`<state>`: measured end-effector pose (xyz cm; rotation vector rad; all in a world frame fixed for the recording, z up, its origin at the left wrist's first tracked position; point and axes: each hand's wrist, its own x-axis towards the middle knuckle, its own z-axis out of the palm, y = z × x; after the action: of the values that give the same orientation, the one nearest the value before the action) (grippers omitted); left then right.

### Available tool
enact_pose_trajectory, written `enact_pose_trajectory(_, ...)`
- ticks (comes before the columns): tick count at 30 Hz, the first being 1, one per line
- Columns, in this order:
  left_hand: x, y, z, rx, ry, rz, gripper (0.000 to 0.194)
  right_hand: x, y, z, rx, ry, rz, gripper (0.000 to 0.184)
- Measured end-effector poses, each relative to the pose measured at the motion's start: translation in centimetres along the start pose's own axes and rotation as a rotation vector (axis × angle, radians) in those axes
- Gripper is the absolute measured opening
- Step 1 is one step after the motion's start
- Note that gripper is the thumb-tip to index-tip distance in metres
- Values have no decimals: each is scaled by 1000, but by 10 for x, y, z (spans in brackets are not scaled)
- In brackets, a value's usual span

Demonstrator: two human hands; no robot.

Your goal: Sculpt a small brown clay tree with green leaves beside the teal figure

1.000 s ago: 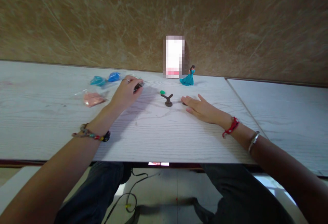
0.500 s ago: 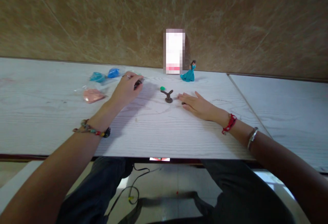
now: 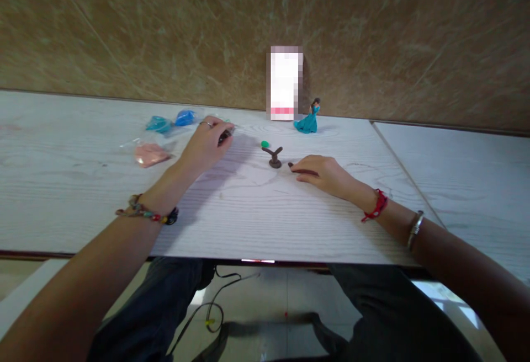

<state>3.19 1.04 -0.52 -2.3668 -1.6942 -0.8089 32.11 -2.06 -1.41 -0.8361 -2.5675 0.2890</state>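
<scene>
My left hand (image 3: 207, 144) is closed around a dark brown lump (image 3: 224, 137), which looks like modelling clay, partly hidden by the fingers. My right hand (image 3: 325, 174) rests low on the table, its bent fingers and thumb closed on a small piece of brown clay (image 3: 290, 165) whose end pokes out at the fingertips. Just left of it stands a brown clay tree trunk (image 3: 275, 159) with two forked branches and a round base. Behind the trunk lies a small green clay ball (image 3: 265, 144).
At left lie bags of teal clay (image 3: 158, 124), blue clay (image 3: 184, 117) and pink clay (image 3: 151, 154). A blurred bright phone (image 3: 285, 83) leans on the marbled wall beside a figurine in a teal dress (image 3: 307, 122). The white table (image 3: 248, 218) has a seam (image 3: 408, 174) at right.
My right hand's fingers have gone from lying flat and spread to bent and drawn together, and the clay's end now shows at the fingertips. My left hand stays in place; the view shifts slightly.
</scene>
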Motion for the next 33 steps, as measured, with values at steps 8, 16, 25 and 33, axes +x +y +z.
enact_pose_trajectory(8, 1, 3, -1, 22, -20, -12, 27, 17, -12, 20, -137, 114, 261, 26)
enact_pose_trajectory(16, 0, 0, 0, -3, 5, 1, 25, 19, -13, 10, -164, 178, 215, 23)
enact_pose_trajectory(25, -2, -1, -1, -53, 20, 0, 25, 2, -6, 12, -299, -46, 46, 35)
enact_pose_trajectory(33, -1, 3, -4, -40, 39, 21, 24, 10, 7, 7, -72, 173, 310, 24)
